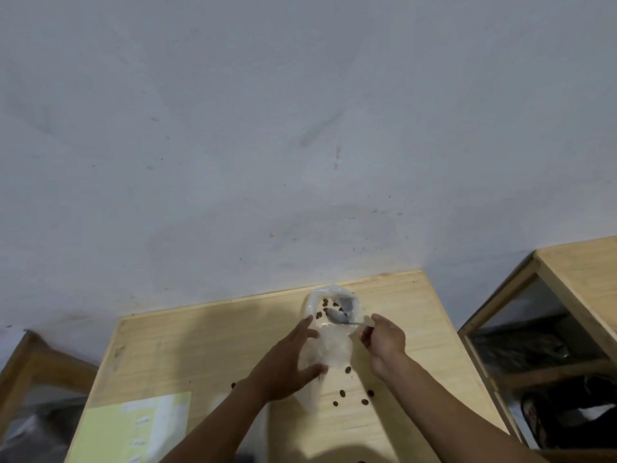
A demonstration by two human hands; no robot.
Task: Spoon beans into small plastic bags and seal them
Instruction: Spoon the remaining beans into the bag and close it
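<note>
A big grey wall (pixel 300 128) fills most of the view. Below it sits the wooden counter (pixel 200 355), with a pale green paper (pixel 133 429) at about 8 o'clock. Near the counter's far edge, at 12 o'clock from the hands, lies a plastic bag (pixel 334 329) with its mouth open. Only a few beans (pixel 320 312) seem to be inside, so I think the filling has just begun and the sealing is not done yet. The left hand (pixel 287 365) has its fingers spread flat against the bag's left side. The right hand (pixel 384 342) pinches the spoon (pixel 337 317), which dips into the bag. Loose beans (pixel 350 394) lie on the counter between the arms.
</note>
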